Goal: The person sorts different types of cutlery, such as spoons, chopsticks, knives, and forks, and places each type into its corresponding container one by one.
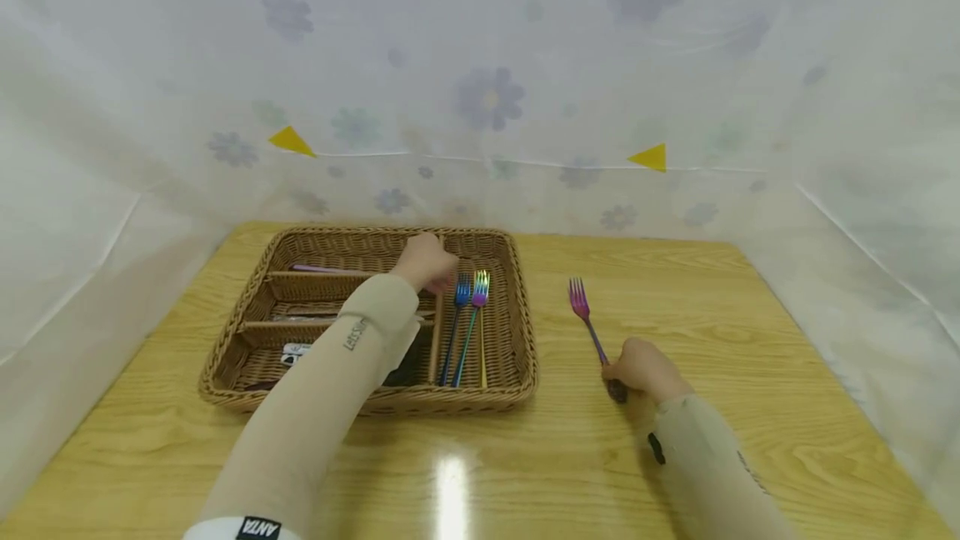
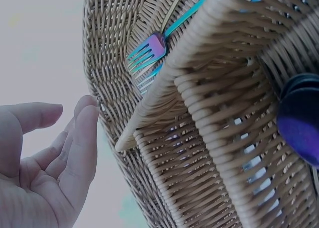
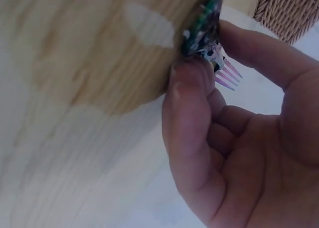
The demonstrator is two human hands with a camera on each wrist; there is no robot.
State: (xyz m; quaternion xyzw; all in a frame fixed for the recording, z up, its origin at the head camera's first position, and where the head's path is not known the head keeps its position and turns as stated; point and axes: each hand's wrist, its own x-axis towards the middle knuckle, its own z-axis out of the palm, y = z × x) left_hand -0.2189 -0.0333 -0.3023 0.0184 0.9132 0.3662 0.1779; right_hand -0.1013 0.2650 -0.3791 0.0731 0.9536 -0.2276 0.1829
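My right hand (image 1: 647, 369) pinches the lower handle of a purple fork (image 1: 580, 305) above the table, right of the basket. Its tines point away from me, and in the right wrist view the dark handle end (image 3: 203, 26) sits between thumb and fingers. Over the divider of the wicker basket (image 1: 527, 340) is my left hand (image 1: 426, 262), holding nothing. The left wrist view shows its thumb and fingers (image 2: 82, 148) apart. In the basket's right compartment lie a blue fork (image 1: 462, 290), a rainbow fork (image 1: 479, 294) and a gold handle (image 1: 483, 348).
The basket's left compartments hold a pink handle (image 1: 322, 269) and a small white patterned piece (image 1: 294, 350). Dark purple spoons (image 2: 301, 118) lie in one section. A flowered curtain (image 1: 487, 40) with yellow triangles surrounds the wooden table (image 1: 555, 473) at the back and sides.
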